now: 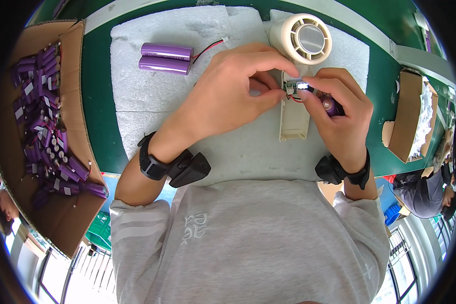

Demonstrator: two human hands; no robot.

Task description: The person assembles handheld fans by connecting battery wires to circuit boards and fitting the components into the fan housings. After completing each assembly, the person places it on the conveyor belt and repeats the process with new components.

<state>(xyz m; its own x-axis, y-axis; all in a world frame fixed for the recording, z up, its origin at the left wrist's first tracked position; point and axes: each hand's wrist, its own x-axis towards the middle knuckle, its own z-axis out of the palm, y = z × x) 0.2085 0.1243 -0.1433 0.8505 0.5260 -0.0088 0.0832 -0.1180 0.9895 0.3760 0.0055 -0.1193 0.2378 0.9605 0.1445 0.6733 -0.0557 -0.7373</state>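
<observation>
A cream handheld fan lies with its round head (288, 38) at the far side and its opened handle shell (294, 124) toward me. Over the handle is a small circuit board (290, 88) with a lit white display (303, 86) and thin red and black wires. My left hand (228, 83) curls thumb and forefinger round the board's left end. My right hand (347, 104) pinches the display end between thumb and forefinger. A purple battery cell (330, 105) shows beneath the right hand's fingers, partly hidden. Black straps with small black units sit on both wrists.
A two-cell purple battery pack (165, 59) with a red and black lead lies on the white foam sheet (137, 96). At left stands a cardboard box (76, 131) of many purple batteries. Another cardboard box (406, 116) with white pieces is at right. A person (423, 195) sits beyond it.
</observation>
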